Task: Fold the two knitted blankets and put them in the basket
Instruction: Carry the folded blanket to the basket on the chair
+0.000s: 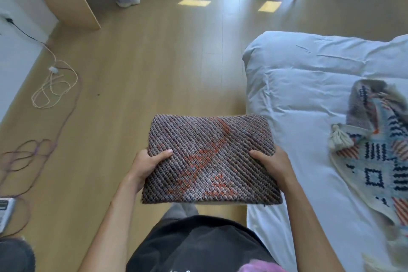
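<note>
Fingers [163, 153] of the left hand [145, 165] and right hand [272, 163] clamp the folded blanket [209, 161] between them, apparently bound for a basket not in view, while the second blanket [379, 157] lies unfolded on the bed [298, 95] right of them.

I see the first knitted blanket [209, 159] folded into a thick, neat rectangle. Its weave runs in diagonal ribs of grey, brown and mauve, with orange-red patches across the middle. It is held flat and roughly level above the wooden floor [154, 73], at the edge of the bed [298, 95]. The left hand [145, 165] grips its left edge and the right hand [272, 163] its right edge, thumbs on top. The second knitted blanket [379, 161] lies unfolded and rumpled on the white bed: cream and pale blue with navy and orange-striped motifs, and a cream tassel [339, 139] at one corner.
</note>
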A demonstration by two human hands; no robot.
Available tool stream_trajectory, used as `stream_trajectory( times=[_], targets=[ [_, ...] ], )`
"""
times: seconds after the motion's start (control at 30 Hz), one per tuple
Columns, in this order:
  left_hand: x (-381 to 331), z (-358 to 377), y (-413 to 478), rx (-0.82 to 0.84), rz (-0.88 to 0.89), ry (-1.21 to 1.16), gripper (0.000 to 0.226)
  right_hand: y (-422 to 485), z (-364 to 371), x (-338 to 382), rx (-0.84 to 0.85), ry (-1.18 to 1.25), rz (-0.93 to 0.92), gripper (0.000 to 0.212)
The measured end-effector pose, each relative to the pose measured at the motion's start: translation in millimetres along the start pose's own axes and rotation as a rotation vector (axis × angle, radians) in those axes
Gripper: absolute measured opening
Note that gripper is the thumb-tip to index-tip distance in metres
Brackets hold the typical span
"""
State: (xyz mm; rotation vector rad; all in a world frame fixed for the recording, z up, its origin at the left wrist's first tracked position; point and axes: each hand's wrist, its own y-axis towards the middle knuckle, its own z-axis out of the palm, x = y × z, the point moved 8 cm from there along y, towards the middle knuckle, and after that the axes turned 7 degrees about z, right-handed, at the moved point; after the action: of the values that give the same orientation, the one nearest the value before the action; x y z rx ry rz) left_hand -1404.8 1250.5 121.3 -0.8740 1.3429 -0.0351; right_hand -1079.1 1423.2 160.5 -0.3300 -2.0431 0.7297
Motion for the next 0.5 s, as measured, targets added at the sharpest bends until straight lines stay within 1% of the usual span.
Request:
stream_trajectory(
  times=[0.2,0.4,0.5],
  targets=[
    [-58.9,-8.2,80.7,0.067,0.000,0.040,0.046,39.1,15.4,58.0,-0.064,0.039,0.032,0.048],
    [-106.5,8.6,164.9,0.102,-0.008,0.106,0.055,100.8,16.9,104.5,-0.080,0.086,0.059,0.052],
    [-132.6,23.8,211.8,0.105,-0.016,0.110,0.051,144.9,13.6,128.4,-0.085,0.098,0.076,0.055]
  ],
)
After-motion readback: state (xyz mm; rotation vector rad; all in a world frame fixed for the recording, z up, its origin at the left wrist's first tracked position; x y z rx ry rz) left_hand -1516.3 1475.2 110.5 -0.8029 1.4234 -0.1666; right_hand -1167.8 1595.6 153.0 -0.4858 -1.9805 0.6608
